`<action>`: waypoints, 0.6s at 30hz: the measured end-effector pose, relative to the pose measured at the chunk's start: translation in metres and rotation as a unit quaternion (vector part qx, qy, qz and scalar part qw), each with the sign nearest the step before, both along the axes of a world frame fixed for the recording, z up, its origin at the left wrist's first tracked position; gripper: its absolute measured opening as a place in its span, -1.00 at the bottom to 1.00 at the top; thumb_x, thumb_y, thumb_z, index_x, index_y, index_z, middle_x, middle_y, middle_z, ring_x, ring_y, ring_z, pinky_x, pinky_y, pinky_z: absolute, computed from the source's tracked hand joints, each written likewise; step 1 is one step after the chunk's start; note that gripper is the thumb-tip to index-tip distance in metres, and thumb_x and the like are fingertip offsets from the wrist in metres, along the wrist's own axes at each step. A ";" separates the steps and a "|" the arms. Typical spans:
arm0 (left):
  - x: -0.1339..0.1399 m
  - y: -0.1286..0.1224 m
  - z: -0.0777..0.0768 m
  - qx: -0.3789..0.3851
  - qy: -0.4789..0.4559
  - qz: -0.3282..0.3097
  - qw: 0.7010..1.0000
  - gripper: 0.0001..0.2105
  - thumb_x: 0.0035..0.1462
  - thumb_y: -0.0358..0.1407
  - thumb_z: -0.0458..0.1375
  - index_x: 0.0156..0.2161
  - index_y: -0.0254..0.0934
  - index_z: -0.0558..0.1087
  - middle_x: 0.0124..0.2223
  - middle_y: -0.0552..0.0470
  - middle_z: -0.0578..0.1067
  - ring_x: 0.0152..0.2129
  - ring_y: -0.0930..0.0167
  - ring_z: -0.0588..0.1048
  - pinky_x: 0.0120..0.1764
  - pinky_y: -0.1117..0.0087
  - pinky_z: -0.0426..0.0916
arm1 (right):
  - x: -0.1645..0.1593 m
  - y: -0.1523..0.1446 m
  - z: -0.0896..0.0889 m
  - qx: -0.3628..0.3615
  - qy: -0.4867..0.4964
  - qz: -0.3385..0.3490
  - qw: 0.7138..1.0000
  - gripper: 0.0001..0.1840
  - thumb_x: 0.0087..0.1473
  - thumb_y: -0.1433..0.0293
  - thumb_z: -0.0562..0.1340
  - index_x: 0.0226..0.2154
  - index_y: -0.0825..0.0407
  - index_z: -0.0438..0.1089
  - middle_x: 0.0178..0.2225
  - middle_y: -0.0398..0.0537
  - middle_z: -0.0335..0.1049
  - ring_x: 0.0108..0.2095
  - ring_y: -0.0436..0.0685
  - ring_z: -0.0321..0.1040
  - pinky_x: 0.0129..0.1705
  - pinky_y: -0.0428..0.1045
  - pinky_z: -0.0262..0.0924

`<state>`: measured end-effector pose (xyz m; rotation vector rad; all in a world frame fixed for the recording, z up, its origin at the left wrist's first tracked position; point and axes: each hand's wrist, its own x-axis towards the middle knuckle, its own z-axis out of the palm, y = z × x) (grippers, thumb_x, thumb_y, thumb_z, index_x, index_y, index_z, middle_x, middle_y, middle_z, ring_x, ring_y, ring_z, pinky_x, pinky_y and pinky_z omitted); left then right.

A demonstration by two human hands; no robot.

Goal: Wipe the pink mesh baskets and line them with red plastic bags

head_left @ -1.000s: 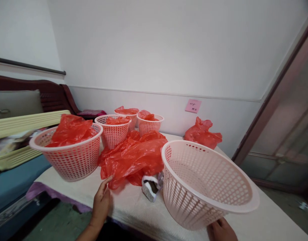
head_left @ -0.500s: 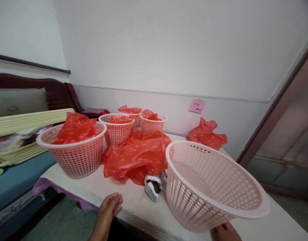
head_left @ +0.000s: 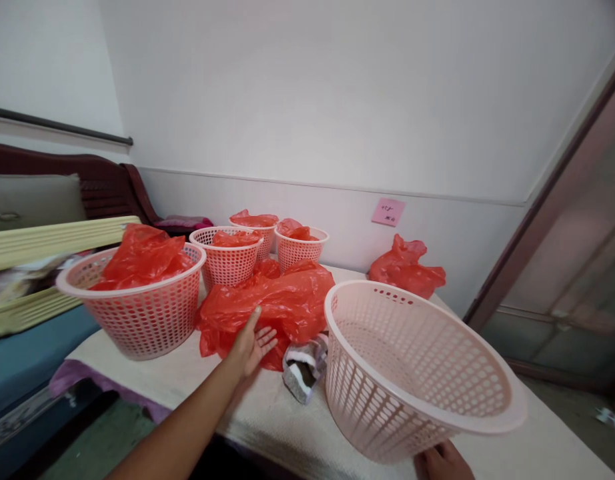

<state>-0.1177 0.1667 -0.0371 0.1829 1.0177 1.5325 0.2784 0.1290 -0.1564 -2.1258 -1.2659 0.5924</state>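
My left hand (head_left: pixel 256 343) reaches over the table with thumb raised and fingers spread. Nothing is in it; it is in front of a crumpled red plastic bag (head_left: pixel 287 293). Just right of its fingertips lies a small grey-and-white fabric item (head_left: pixel 300 380) with a dark opening; its kind is unclear. My right hand (head_left: pixel 443 461) is at the low front side of a large pale pink perforated plastic basket (head_left: pixel 377 400), its fingers curled against the base and partly hidden. No contents show in that basket.
Another wide pink basket (head_left: pixel 157 327) with a red bag stands at left. Several smaller baskets with red bags, including one basket (head_left: pixel 232 267), stand behind. A red bag (head_left: pixel 406 267) sits near the wall under a pink note (head_left: pixel 388 211). The table (head_left: pixel 272 427) has a pale cover.
My left hand has moved forward and right, from the table's front edge to before the red bag, and its fingers have spread. The right hand stays at the large basket.
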 end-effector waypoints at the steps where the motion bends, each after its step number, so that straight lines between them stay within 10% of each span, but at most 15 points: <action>1: 0.000 0.007 0.002 -0.007 -0.005 0.001 1.000 -0.57 0.18 -0.05 0.17 0.03 -0.30 0.35 -0.12 -0.07 0.48 -0.31 0.37 0.52 -0.31 0.28 0.50 | 0.000 0.000 -0.001 0.001 -0.001 -0.002 1.000 -0.65 -0.08 0.19 0.03 -0.43 -0.05 0.46 -0.27 0.07 0.59 -0.19 0.34 0.47 -0.28 0.04 0.28; 8: -0.004 0.034 -0.010 -0.027 -0.056 0.037 0.997 -0.71 0.25 -0.18 0.12 0.00 -0.31 0.38 -0.13 -0.03 0.49 -0.34 0.42 0.51 -0.33 0.32 0.49 | 0.001 0.000 -0.005 0.008 0.018 -0.006 1.000 -0.57 -0.10 0.08 -0.03 -0.40 -0.04 0.41 -0.27 0.10 0.57 -0.21 0.34 0.45 -0.31 0.04 0.23; 18: -0.019 0.003 -0.030 0.054 -0.111 0.095 0.988 -0.81 0.27 -0.26 0.11 -0.11 -0.34 0.43 -0.19 0.00 0.52 -0.35 0.44 0.52 -0.33 0.34 0.49 | 0.000 0.000 0.000 0.001 0.032 0.001 0.999 -0.58 -0.14 0.09 -0.03 -0.40 -0.04 0.39 -0.26 0.11 0.56 -0.20 0.33 0.44 -0.29 0.04 0.22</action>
